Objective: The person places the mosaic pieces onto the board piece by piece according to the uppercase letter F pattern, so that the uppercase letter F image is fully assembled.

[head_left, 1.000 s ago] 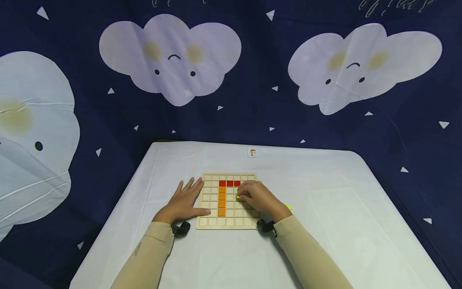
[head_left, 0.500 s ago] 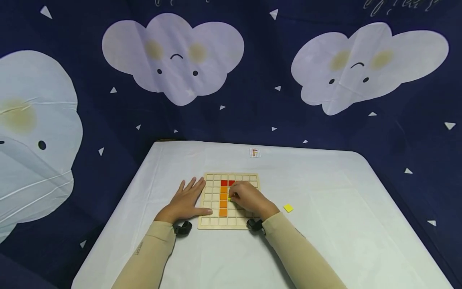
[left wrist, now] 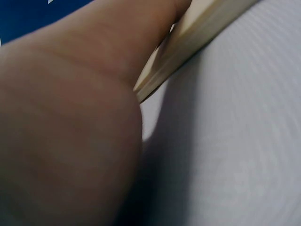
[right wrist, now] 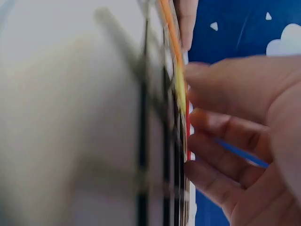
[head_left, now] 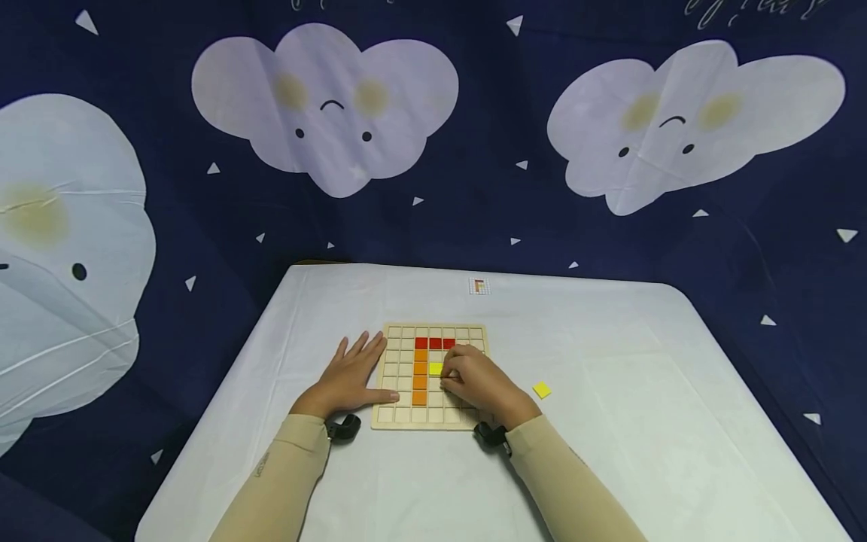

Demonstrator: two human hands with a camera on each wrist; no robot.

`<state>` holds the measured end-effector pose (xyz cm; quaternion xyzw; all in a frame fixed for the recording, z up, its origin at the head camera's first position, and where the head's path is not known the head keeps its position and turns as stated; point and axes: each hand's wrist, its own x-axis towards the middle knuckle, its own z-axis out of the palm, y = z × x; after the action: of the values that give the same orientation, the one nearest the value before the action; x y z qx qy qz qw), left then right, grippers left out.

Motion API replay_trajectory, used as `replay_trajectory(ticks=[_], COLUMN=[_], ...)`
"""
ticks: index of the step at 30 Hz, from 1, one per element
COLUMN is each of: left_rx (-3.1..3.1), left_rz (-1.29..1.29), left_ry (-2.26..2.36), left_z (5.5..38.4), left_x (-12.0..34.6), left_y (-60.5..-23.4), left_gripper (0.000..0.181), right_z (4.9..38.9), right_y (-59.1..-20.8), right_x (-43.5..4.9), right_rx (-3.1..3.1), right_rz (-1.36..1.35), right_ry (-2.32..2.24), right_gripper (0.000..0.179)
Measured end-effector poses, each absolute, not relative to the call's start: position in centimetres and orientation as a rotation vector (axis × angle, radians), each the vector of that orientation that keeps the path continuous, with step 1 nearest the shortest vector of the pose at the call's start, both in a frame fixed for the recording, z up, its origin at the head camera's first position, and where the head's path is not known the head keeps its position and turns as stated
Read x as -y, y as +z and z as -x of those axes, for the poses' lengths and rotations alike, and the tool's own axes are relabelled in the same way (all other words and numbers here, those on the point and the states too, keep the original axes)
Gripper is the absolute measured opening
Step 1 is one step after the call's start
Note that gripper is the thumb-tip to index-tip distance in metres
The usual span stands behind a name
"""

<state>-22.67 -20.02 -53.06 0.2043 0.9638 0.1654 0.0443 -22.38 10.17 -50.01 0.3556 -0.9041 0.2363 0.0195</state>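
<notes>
A wooden grid board (head_left: 400, 415) lies flat on the white table. My left hand (head_left: 342, 384) rests along its left edge, fingers spread and thumb over the lower left squares; the left wrist view shows the thumb side close to the board's edge. Red tiles (head_left: 436, 343) form a short row near the top, and orange tiles (head_left: 420, 369) run down in a column below. A yellow tile (head_left: 436, 369) sits in a square right of the orange column. Just right of it is my right hand (head_left: 484, 382), its thumb and fingers parted in the right wrist view, holding nothing visible.
Another yellow tile (head_left: 541, 390) lies loose on the table (head_left: 630, 452), right of the board. A small pattern card (head_left: 479, 286) lies near the far edge. Behind the table hangs a dark blue cloth (head_left: 488, 203) with cloud prints.
My right hand brought a yellow tile leftward to the square beside the orange column, let it go and drew back slightly right. My left hand stayed on the board's edge.
</notes>
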Motion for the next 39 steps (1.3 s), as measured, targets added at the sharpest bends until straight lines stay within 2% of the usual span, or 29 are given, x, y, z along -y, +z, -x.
replay_trajectory(ticks=[11, 16, 22, 28, 33, 39], left_rx=[-2.942, -2.942, -2.938, -2.938, -2.933, -2.942], left_rz=[-0.627, -0.628, -0.625, -0.606, -0.632, -0.628], left_ry=[0.536, 0.517, 0.533, 0.517, 0.524, 0.501], left_z=[22.6, 22.6, 22.6, 22.6, 22.7, 22.7], left_x=[19.9, 20.0, 19.9, 20.0, 20.0, 20.0], left_y=[-53.3, -53.4, -53.2, -53.2, -53.3, -53.5], left_gripper=[0.128, 0.128, 0.128, 0.128, 0.128, 0.128], right_z=[21.2, 20.9, 20.4, 20.1, 19.8, 20.1], right_y=[-50.3, -50.9, -51.7, -51.9, -51.6, -51.8], right_x=[-17.4, -21.4, -25.5, -27.4, -28.3, -28.3], right_rx=[2.756, 2.816, 2.818, 2.790, 2.827, 2.749], right_rz=[-0.916, -0.914, -0.875, -0.896, -0.874, -0.947], right_ry=[0.884, 0.963, 1.007, 1.050, 1.118, 1.027], right_gripper=[0.015, 0.023, 0.025, 0.024, 0.030, 0.031])
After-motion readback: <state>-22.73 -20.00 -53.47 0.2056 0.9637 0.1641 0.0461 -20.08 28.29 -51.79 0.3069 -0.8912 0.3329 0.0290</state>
